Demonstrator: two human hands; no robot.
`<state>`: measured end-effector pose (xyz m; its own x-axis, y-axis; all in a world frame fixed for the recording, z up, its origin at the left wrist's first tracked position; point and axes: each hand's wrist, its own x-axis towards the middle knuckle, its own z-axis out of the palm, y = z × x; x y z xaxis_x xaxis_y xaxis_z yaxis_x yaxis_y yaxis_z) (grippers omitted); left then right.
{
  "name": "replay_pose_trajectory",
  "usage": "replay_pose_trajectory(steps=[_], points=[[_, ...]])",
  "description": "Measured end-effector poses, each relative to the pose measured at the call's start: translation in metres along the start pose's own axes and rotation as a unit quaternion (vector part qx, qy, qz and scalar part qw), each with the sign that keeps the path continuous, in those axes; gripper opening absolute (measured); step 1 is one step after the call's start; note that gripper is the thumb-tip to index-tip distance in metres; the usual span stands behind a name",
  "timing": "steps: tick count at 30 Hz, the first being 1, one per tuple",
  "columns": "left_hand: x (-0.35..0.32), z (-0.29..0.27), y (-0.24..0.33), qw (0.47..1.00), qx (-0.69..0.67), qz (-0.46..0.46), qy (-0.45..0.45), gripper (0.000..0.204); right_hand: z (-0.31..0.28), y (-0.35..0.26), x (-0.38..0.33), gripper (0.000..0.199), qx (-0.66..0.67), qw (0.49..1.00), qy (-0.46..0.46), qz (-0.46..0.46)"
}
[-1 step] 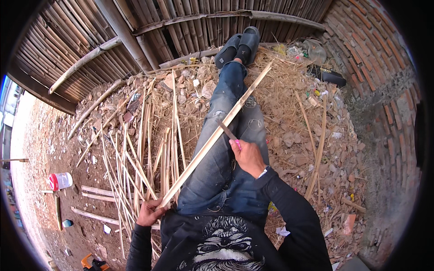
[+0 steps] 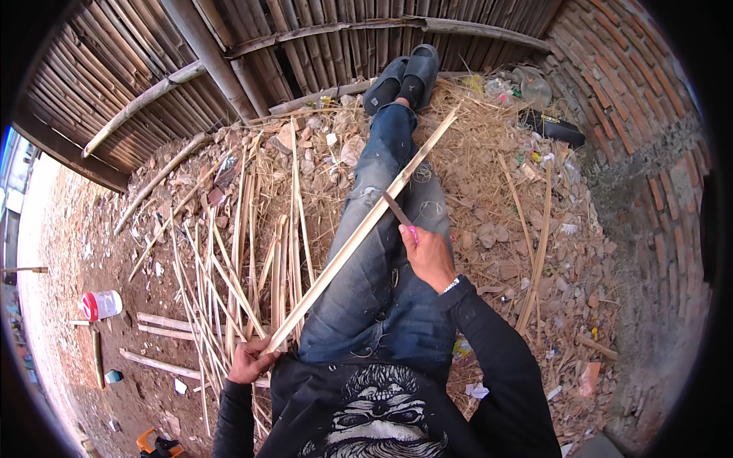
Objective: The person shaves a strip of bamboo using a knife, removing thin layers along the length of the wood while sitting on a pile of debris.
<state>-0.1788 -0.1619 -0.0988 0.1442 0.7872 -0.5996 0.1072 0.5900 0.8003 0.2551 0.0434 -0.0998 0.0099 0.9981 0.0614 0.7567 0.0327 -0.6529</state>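
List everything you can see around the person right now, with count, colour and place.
long bamboo strip: one, pale tan, lying diagonally over the legs, its low end in the left hand
knife: one, dark blade, held against the strip
split bamboo strips: many, pale yellow, piled on the ground at left
straw and rubble: tan and brown, spread across the ground
bamboo wall: brown poles, along the top
brick wall: reddish, at right
plastic jar: one, white with red, far left on the dirt
legs in jeans: two, blue, stretched forward, dark shoes at the ends
left hand: grips the strip's low end
right hand: holds the knife
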Motion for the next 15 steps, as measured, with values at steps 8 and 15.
replay_pose_trajectory(steps=[8, 15], points=[[0.015, 0.021, -0.001, 0.999, 0.028, 0.034, -0.009, 0.034, -0.022, 0.003, 0.009, 0.047, 0.037, 0.995, 0.009, -0.092], [0.062, 0.042, 0.007, 0.995, 0.044, 0.089, 0.000, 0.041, -0.010, -0.013, 0.059, 0.047, 0.135, 0.978, 0.156, 0.026]])
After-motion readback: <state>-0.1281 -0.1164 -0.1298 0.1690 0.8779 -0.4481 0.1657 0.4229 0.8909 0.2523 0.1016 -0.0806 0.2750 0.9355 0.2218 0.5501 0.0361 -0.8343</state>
